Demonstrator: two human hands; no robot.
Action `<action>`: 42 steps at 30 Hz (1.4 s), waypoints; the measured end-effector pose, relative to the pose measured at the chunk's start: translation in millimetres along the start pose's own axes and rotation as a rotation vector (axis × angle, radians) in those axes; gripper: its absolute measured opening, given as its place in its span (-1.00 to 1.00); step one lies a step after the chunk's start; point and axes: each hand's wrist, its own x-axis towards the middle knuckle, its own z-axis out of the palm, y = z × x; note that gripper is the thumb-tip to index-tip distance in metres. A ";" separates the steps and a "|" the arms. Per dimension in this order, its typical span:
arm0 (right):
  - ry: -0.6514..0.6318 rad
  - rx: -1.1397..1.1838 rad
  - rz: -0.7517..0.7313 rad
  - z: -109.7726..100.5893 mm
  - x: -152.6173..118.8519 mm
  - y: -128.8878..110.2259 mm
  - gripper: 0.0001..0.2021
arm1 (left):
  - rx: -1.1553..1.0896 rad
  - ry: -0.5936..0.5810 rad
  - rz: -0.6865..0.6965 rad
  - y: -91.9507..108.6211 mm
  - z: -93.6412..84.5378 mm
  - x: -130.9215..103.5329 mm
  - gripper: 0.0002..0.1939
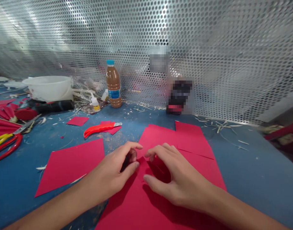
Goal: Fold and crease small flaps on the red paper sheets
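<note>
Red paper sheets (137, 207) lie overlapping at the near centre of the surface (247, 172). Over them, the left hand (117, 164) and right hand (176, 175) curl loosely, thumbs parted from forefingers; fingertip contact is unclear. Farther left lies a red cutter (98, 128); beyond stands a brown-filled bottle (113, 78).

Perforated metal sheeting (223, 41) fills the top, glare (82, 15) streaking upper left, blue tabletop (254, 179) stretching lower right!
</note>
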 end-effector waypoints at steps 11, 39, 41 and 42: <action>0.188 -0.134 -0.274 13.1 -3.7 8.7 -0.52 | -0.417 0.141 -0.116 10.2 3.0 2.8 -0.65; 0.283 0.322 0.066 6.8 4.1 1.1 -0.85 | 0.478 0.276 0.448 5.7 -3.5 -7.4 -0.65; 0.254 0.422 0.133 5.3 4.6 -5.0 -0.84 | 0.564 0.323 0.600 9.3 -5.3 -8.3 -0.66; 0.241 0.479 0.160 4.4 4.7 -8.4 -0.83 | 0.592 0.345 0.641 11.5 -5.9 -9.6 -0.65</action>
